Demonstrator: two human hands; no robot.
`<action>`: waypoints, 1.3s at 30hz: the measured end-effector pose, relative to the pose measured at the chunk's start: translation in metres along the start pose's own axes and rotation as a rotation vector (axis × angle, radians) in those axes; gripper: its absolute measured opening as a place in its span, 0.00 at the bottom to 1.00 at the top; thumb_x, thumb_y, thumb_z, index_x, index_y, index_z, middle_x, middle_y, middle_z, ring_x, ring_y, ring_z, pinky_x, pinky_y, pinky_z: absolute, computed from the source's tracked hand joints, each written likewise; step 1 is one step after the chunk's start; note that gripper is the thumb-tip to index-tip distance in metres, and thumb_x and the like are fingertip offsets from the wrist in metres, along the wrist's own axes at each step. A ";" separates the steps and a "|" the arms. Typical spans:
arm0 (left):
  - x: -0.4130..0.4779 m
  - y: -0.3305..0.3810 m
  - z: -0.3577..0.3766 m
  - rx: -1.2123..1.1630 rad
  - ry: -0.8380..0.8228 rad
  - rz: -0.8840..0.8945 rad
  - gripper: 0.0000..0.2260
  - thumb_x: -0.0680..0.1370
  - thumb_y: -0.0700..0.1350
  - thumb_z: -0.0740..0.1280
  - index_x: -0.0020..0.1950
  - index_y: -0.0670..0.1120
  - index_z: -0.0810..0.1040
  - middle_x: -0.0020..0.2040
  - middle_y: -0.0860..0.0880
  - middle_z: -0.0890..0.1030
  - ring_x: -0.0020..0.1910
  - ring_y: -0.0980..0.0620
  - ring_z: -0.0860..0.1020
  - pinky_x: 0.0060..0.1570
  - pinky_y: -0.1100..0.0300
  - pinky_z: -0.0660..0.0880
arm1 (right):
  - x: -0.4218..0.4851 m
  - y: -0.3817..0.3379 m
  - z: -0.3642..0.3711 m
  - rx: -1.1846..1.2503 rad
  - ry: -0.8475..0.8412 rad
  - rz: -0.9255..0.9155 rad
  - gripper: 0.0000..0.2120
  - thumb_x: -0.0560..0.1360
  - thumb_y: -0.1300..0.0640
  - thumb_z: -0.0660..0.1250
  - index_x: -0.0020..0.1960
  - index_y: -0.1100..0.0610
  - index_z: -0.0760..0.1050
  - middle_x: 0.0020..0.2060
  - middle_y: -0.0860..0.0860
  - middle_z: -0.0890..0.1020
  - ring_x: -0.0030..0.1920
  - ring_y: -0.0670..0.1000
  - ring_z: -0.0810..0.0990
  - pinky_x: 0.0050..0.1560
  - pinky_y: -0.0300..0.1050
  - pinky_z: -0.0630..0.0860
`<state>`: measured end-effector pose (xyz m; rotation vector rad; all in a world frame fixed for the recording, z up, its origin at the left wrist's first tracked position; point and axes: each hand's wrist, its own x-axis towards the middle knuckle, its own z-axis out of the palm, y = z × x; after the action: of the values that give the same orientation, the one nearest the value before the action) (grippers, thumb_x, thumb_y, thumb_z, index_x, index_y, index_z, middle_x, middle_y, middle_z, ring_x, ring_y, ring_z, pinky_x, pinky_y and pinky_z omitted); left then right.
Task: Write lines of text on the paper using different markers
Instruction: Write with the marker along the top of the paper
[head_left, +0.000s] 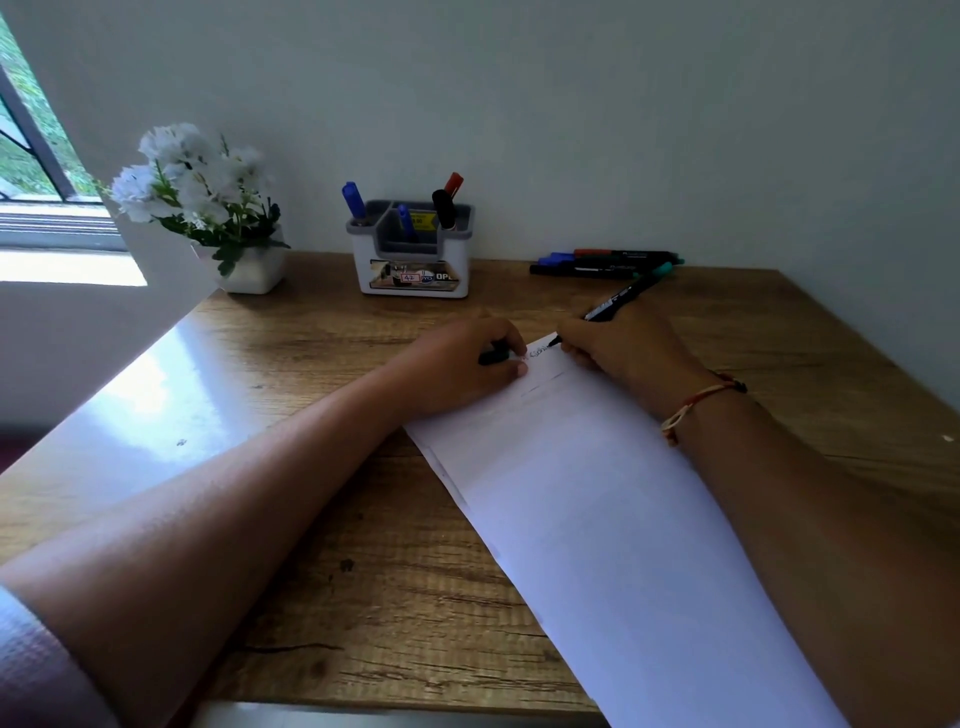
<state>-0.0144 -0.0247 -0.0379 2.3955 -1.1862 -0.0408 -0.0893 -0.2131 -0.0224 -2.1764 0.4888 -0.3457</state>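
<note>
A brown wood-grain table (322, 519) stands against a plain pale grey-white wall (571, 104). At the far left, a dark-framed window (31, 130) shows green foliage outside. Daylight from it lays a bright glare across the table's left side. A white square pot of white flowers (208, 208) sits near the window.

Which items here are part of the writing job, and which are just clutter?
Job: paper; marker in right hand; black cap in left hand; loose markers by the wall, likely next.
Clutter: flower pot; desk organiser, untouched.
</note>
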 end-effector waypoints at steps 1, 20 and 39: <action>0.000 0.000 0.000 0.000 0.000 0.003 0.12 0.79 0.55 0.66 0.62 0.55 0.78 0.59 0.54 0.77 0.54 0.56 0.76 0.54 0.59 0.75 | 0.000 0.000 0.000 -0.013 0.003 0.002 0.10 0.73 0.53 0.69 0.36 0.56 0.78 0.30 0.51 0.79 0.32 0.50 0.77 0.34 0.42 0.72; 0.000 0.002 -0.001 -0.006 -0.011 -0.008 0.11 0.79 0.54 0.67 0.61 0.55 0.78 0.58 0.54 0.78 0.54 0.56 0.77 0.56 0.56 0.77 | 0.002 0.002 0.000 0.012 0.026 0.025 0.10 0.75 0.52 0.69 0.37 0.56 0.79 0.30 0.50 0.80 0.27 0.43 0.76 0.28 0.35 0.71; 0.000 0.004 -0.002 -0.018 -0.022 -0.025 0.12 0.79 0.54 0.66 0.62 0.55 0.77 0.60 0.54 0.78 0.56 0.55 0.77 0.58 0.53 0.77 | 0.002 0.002 -0.001 0.068 0.057 0.038 0.10 0.74 0.55 0.70 0.35 0.56 0.78 0.27 0.48 0.79 0.20 0.39 0.74 0.22 0.29 0.67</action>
<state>-0.0170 -0.0257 -0.0345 2.3999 -1.1604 -0.0857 -0.0879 -0.2158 -0.0236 -2.0934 0.5423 -0.3992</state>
